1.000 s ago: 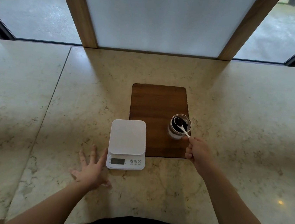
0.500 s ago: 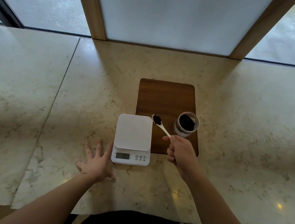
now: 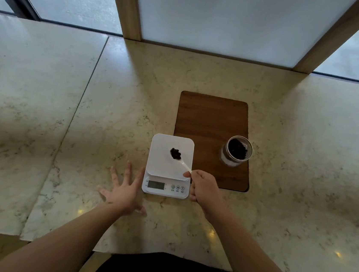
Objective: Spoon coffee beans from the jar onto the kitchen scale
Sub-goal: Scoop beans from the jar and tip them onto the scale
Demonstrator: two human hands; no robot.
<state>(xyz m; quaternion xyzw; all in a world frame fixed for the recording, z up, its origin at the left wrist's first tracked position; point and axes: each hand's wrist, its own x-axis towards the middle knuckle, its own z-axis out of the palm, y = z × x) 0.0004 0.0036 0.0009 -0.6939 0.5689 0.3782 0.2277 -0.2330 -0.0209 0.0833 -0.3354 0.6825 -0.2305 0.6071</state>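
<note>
My left hand (image 3: pixel 122 193): flat on the marble counter (image 3: pixel 110 110), palm down, fingers spread wide, holding nothing. It lies just beside the scale's left front corner; I cannot tell whether a fingertip touches the casing.

My right hand (image 3: pixel 204 189): curled into a loose fist at the scale's right front corner, closed on the tail end of the spoon's handle, thumb side pointing up and away from me.

Spoon (image 3: pixel 182 162): white, slim, running from my right fist up and to the left over the weighing plate. Its bowl carries a small heap of dark coffee beans (image 3: pixel 175 153), over the middle of the plate. Whether the bowl touches the plate or is held just above it, I cannot tell.

Kitchen scale (image 3: pixel 169 165): white, square plate with rounded corners, display and three round buttons on the front strip facing me. The readout is too small to read. Its far right part overlaps the near left corner of the wooden board.

Wooden board (image 3: pixel 211 121): dark brown, rounded corners, lying flat on the counter beyond and to the right of the scale.

Jar (image 3: pixel 236 151): clear glass, no lid on it, standing upright near the board's right edge, dark beans visible inside through the open mouth.

Window (image 3: pixel 232 18): frosted pane between two wooden posts, at the counter's far edge.
</note>
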